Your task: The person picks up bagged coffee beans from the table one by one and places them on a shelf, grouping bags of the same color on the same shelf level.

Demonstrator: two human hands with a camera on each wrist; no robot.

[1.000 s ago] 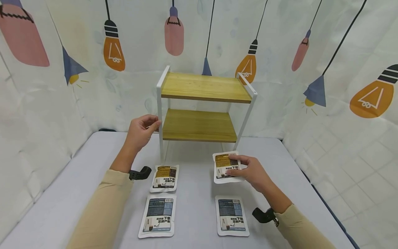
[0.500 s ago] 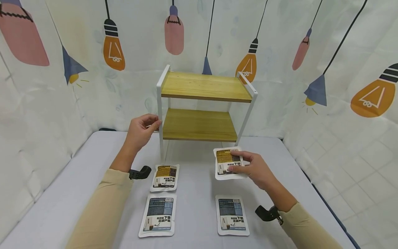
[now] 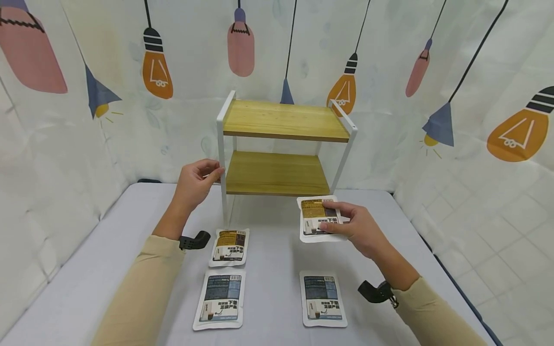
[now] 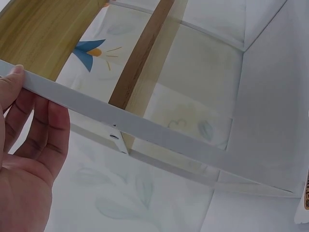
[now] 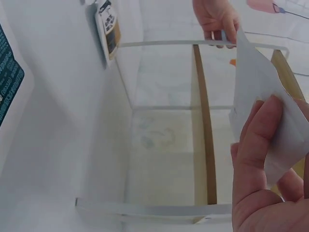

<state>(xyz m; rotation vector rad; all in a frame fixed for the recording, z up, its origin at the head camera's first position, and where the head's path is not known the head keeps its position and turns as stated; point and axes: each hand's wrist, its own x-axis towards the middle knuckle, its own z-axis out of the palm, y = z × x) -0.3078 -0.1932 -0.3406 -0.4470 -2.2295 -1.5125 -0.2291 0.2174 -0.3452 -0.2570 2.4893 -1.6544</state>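
Observation:
My left hand [image 3: 196,182] pinches the white left front post [image 4: 87,103] of a two-tier wooden shelf [image 3: 277,174], thumb on one side and fingers on the other in the left wrist view. In my right hand [image 3: 357,228] is a white pouch with a brown and yellow label [image 3: 312,211], gripped by its right side and raised above the table just in front of the lower board. The right wrist view shows the pouch's plain white back [image 5: 260,82] with fingers against it. A second brown-labelled pouch [image 3: 229,247] lies on the table at the left, below my left hand.
Two blue-labelled pouches lie nearer me, one at the left [image 3: 219,300] and one at the right [image 3: 323,299]. The white-covered table [image 3: 272,269] reaches back to a patterned fabric wall [image 3: 186,62]. Above the lower board is the shelf's top board [image 3: 285,120].
My right hand has lifted the brown-labelled pouch upward and a little forward, nearer the lower board's front edge. The left hand stays on the post.

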